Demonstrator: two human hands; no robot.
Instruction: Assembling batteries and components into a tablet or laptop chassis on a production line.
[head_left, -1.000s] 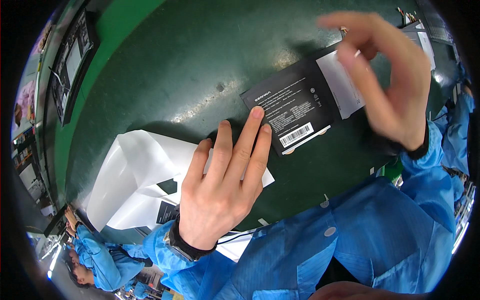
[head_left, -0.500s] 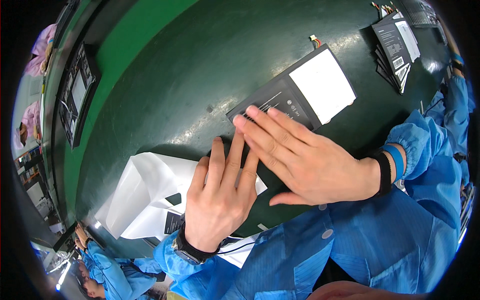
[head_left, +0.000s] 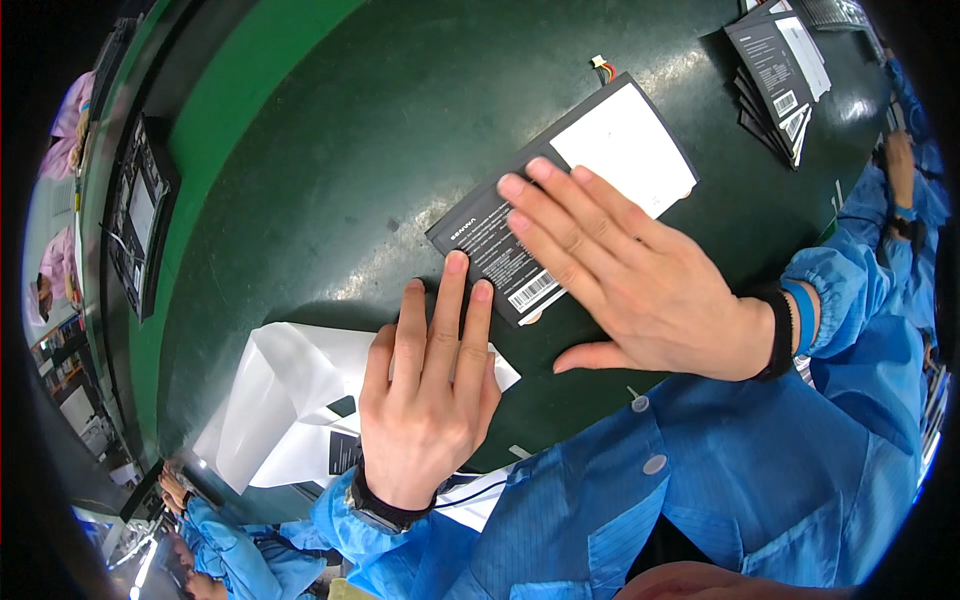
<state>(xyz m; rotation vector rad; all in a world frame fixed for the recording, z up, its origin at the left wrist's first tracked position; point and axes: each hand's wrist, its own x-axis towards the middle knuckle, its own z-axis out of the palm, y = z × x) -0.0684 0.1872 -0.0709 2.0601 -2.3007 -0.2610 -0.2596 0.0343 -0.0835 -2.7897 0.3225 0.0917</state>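
Note:
A flat black battery pack (head_left: 490, 240) with printed text and a barcode lies on the green table, a white sheet (head_left: 632, 145) covering its far right part. From its far edge sticks a short bundle of coloured wires with a small pale connector (head_left: 600, 66). My right hand (head_left: 640, 285) lies flat over the middle of the pack, fingers stretched and thumb apart. Fingertips of my left hand (head_left: 425, 390) rest at the pack's near left edge, its fingers spread. White release paper (head_left: 290, 390) lies beside and partly under my left hand.
Several similar black battery packs (head_left: 770, 75) are stacked at the far right. An opened black device casing (head_left: 140, 215) stands beyond the table's left side. Co-workers in blue are at the lower left and right; others in pink are at the far left.
My right hand has slid right and up along the pack, uncovering the printed text and barcode. My left fingertips have moved slightly left, to the pack's near left edge.

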